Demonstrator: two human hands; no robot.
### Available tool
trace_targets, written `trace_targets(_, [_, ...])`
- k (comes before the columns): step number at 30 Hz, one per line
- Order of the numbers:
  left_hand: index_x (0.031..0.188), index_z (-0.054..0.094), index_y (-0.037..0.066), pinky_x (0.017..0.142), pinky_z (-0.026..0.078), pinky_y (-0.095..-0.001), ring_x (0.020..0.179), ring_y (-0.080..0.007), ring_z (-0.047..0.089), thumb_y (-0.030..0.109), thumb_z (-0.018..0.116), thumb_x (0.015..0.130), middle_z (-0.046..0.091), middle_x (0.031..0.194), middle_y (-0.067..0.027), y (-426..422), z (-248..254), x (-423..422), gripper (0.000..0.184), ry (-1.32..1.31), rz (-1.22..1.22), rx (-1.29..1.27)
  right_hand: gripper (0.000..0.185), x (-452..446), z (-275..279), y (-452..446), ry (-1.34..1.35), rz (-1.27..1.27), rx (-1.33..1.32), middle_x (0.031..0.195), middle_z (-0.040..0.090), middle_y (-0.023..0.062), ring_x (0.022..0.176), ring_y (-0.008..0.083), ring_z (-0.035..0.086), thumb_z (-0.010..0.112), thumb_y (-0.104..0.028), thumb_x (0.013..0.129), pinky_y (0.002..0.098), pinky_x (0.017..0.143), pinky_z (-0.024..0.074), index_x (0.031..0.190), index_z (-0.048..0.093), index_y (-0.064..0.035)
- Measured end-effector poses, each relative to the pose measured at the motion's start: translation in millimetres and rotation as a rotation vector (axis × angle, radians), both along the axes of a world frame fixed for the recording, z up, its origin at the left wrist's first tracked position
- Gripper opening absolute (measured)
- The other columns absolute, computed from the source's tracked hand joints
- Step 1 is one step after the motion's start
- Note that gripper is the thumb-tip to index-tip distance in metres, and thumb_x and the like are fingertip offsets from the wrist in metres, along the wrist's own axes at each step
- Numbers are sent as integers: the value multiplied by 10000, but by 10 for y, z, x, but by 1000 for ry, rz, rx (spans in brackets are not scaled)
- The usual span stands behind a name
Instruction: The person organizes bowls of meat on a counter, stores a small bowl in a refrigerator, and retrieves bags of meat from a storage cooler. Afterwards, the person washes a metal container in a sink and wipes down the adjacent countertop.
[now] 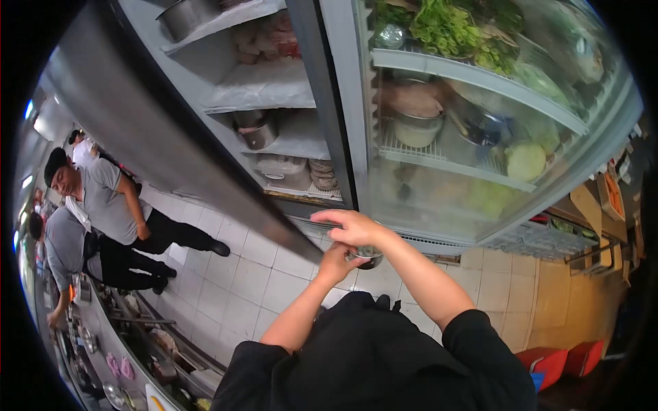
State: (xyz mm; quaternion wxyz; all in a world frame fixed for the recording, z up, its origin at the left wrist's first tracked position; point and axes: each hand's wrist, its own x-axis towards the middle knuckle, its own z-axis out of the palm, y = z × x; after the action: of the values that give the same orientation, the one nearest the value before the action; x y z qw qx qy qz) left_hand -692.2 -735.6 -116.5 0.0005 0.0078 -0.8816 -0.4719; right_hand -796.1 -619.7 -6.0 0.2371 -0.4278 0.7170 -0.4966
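My left hand (336, 264) is closed around a small round metal bowl (370, 261), held low in front of my body. What is inside the bowl is too small to make out. Just above it is my right hand (356, 229), palm down, its fingers stretched to the left and partly covering the left hand and the bowl. Left of both hands is the lower end of an open refrigerator door (185, 137). Behind it, shelves (267, 85) hold raw meat (271, 41), a metal pot (259, 131) and plastic-covered containers (281, 168).
A glass-fronted refrigerator (439, 205) at right holds leafy greens (445, 27) and pots. Two people in grey shirts (103, 188) stand at left by a counter (103, 329). Red chairs (548, 363) are at lower right, on a tiled floor (257, 264).
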Motion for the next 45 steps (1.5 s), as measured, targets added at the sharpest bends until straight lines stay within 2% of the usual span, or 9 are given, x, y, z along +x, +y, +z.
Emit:
trace_targets(6, [788,542,31,752,484,-313,882,-205,580,230,826,700,592,971,-93,-501,496,-356,358,150,359,50,470,-332,-393,742,-155,-294,-67,1279,570,75,1173,186,542,517,-49,787,327,968,431,1256,548,-46])
trace_targets(16, [783,523,23,752,455,-344,830,-238,554,344,782,738,584,869,-97,-2102,2274,-1768,415,713,789,-95,237,313,-3232,2483,-615,-846,451,874,651,26,763,159,615,593,-279,900,345,612,510,1038,642,-92])
trace_targets(22, [902,607,29,755,465,-416,889,-352,611,480,722,755,645,942,-173,-3039,2725,-3352,489,528,835,-338,269,1379,-3418,2991,-1098,-1224,592,883,616,70,718,229,599,529,-301,908,426,601,500,1110,568,-127])
trace_targets(30, [1308,497,95,894,465,-439,1064,-379,584,310,621,847,596,1175,-234,-3624,2546,-4297,524,339,783,-575,230,1936,-3444,2737,-1172,-1332,417,911,624,85,741,256,624,512,-290,921,453,623,516,1070,556,-122])
trace_targets(33, [1312,470,26,906,462,-385,1019,-319,606,211,610,867,603,1157,-205,-2925,2561,-3770,502,881,863,-166,221,1928,-3535,2769,-1179,-1306,391,912,626,83,738,265,633,511,-280,926,464,613,522,1076,557,-126])
trace_targets(36, [1160,559,-11,853,472,-311,956,-185,595,160,600,909,623,1084,-128,-2048,1992,-2868,307,972,805,247,203,1911,-3563,2849,-1184,-1279,401,889,622,79,723,257,631,503,-234,907,465,606,521,1075,556,-134])
trace_targets(38, [1016,593,-8,748,480,-307,847,-165,597,136,587,914,642,924,-87,-1552,1159,-2271,177,927,688,62,212,1827,-3526,2966,-1203,-1263,394,853,611,70,705,241,623,506,-199,872,458,597,514,1069,557,-140])
trace_targets(44, [1080,637,59,868,462,-491,985,-365,615,377,551,871,629,1099,-214,-1829,-2268,285,390,-455,-37,-617,220,1547,-3622,3492,-1131,-1205,417,804,595,50,669,233,606,518,-193,848,449,582,505,1060,557,-150])
trace_targets(45, [1026,659,22,839,469,-466,932,-381,631,438,536,877,665,978,-215,-2293,-2805,686,459,-1097,-411,-586,220,1499,-3623,3551,-1132,-1203,409,804,595,50,669,233,606,518,-193,848,449,582,505,1060,557,-150])
